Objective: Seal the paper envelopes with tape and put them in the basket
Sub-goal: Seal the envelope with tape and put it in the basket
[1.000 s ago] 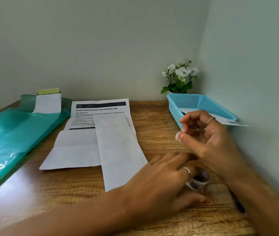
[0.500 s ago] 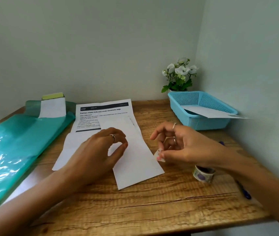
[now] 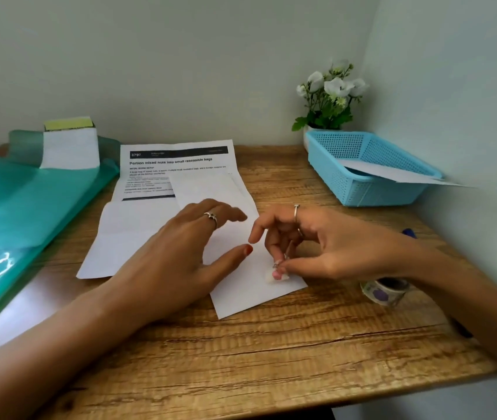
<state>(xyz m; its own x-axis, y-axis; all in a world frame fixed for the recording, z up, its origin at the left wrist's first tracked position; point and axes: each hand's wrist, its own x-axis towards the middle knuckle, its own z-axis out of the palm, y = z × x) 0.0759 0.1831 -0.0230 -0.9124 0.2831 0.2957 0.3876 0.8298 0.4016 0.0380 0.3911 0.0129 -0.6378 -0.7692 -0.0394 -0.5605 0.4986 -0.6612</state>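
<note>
The right hand (image 3: pixel 326 244) pinches a small piece of tape (image 3: pixel 276 274) between thumb and fingertip, holding it against the near right part of the white envelope (image 3: pixel 250 286) on the wooden counter (image 3: pixel 271 359). The left hand (image 3: pixel 177 256), just left of the right, hovers over the envelope's middle with fingers spread and relaxed, gripping nothing. The tape roll (image 3: pixel 385 291) stands just under the right wrist. Beyond the right hand sits the blue basket (image 3: pixel 371 192), holding another envelope (image 3: pixel 392 174).

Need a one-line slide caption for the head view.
Right hand presses a tape piece onto the envelope while the left hand hovers above it.
</note>
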